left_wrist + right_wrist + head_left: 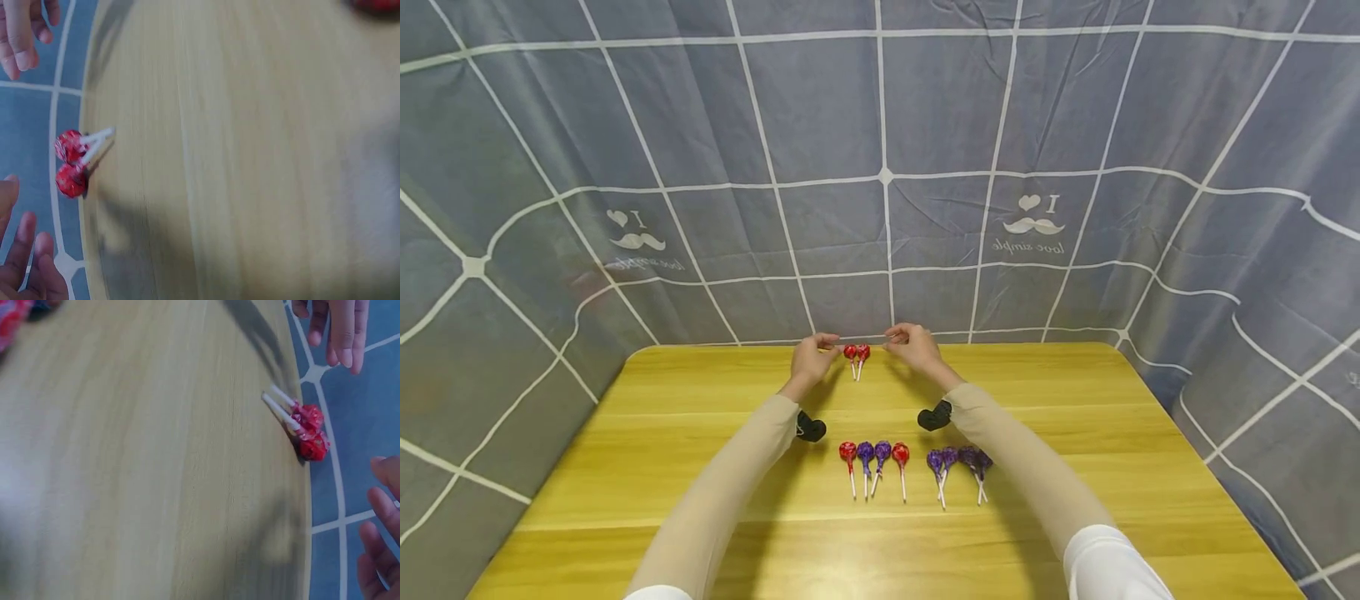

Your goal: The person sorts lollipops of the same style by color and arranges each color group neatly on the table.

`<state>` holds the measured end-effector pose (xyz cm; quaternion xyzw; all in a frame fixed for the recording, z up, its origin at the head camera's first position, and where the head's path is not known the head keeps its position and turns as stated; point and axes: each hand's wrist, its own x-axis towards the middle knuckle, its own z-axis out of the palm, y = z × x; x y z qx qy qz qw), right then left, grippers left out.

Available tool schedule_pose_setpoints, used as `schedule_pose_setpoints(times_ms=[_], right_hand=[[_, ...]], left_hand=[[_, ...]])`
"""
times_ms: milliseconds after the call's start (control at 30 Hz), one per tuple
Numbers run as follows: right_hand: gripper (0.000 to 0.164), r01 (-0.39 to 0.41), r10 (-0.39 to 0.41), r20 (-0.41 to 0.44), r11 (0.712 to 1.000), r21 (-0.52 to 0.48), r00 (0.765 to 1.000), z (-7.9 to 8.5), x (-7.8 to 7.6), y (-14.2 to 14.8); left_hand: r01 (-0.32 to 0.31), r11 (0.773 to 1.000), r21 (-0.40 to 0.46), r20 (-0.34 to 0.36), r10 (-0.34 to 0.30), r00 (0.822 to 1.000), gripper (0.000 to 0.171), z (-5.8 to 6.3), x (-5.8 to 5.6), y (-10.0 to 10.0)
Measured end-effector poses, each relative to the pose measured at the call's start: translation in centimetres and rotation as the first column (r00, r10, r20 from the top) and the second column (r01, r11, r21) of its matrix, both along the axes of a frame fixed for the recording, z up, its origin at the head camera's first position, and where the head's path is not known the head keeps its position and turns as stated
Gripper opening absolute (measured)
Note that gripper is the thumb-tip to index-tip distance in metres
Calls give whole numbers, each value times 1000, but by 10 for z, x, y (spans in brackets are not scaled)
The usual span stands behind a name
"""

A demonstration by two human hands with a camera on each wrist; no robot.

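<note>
Two red-wrapped lollipops [863, 352] lie side by side at the far edge of the table, heads at the edge and white sticks toward me. To their left, apart from them, is my left hand [812, 358], its fingers relaxed and holding nothing. My right hand [916, 346] is on the other side, also apart from the lollipops, with loosely bent fingers and nothing in them. In the left wrist view, the sticks of the red lollipops [70, 180] cross near their ends. The right wrist view shows the same red lollipops [312, 448] with their heads touching.
Nearer me on the wooden table [700, 467] is a row with a red lollipop [847, 452], two purple lollipops [882, 452] and another red lollipop [900, 453]. Several purple lollipops [950, 457] lie right of it, some beside my right forearm. A grey checked curtain [827, 233] hangs behind the table.
</note>
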<state>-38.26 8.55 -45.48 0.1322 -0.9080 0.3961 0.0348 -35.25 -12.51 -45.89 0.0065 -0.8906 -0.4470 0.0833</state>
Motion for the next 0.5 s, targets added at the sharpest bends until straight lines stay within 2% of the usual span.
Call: schedule_pose_setpoints(times_ms=[233,500], right_hand=[[27,-33,32,-30,999,-22,999,3,17,12],[22,-91,86,-57,992,-83,995,0,41,29]], left_hand=[[28,999,15,-20,-28,999,32,4,20,-3],[109,994,5,-45,-109,993,31,9,46,-3]])
